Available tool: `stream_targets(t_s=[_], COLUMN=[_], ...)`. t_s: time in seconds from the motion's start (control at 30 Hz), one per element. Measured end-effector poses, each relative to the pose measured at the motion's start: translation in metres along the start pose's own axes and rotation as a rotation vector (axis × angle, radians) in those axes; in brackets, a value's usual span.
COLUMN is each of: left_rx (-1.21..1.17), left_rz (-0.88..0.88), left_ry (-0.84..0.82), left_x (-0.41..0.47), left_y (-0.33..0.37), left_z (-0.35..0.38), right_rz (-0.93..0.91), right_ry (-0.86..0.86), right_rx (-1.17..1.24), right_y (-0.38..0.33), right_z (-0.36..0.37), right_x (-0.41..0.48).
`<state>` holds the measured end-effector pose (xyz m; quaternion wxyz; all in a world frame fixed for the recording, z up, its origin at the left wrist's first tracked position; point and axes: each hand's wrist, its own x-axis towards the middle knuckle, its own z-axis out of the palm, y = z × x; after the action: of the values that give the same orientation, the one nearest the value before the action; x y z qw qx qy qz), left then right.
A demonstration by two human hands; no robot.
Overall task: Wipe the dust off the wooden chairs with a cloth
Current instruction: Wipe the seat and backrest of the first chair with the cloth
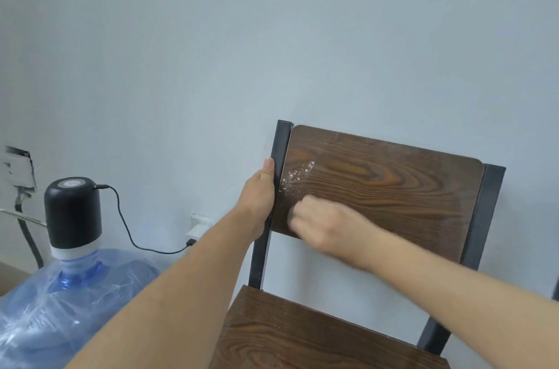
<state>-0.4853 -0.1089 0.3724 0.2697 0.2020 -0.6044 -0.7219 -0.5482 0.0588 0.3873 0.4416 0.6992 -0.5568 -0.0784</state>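
A wooden chair with a dark brown backrest (393,184) and black metal frame stands against the wall. White dust specks (298,173) lie on the backrest's upper left. My left hand (260,196) grips the frame's left post (279,151). My right hand (320,220), blurred, is a closed fist pressed on the backrest's lower left, just under the dust. A small dark bit at the fist's left edge may be the cloth (291,215); the rest is hidden in the fist. The wooden seat (290,335) lies below.
A large blue water bottle (60,308) wrapped in plastic, topped by a black pump (73,211), stands left of the chair. Its cable (127,229) runs to a wall socket (199,226). A pale wall is right behind the chair.
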Motion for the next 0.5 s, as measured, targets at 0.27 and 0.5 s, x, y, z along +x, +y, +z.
stream_targets(t_s=[0.27, 0.5], left_rx=[-0.047, -0.111], left_rz=[-0.005, -0.049], left_ry=[-0.059, -0.144], left_x=[0.004, 0.003], left_y=[-0.001, 0.001], left_z=[-0.005, -0.014], right_rz=[0.605, 0.146], right_ry=[0.336, 0.092], right_rx=[0.051, 0.005], right_y=[0.061, -0.021], right_z=[-0.019, 0.018], right_x=[0.05, 0.026])
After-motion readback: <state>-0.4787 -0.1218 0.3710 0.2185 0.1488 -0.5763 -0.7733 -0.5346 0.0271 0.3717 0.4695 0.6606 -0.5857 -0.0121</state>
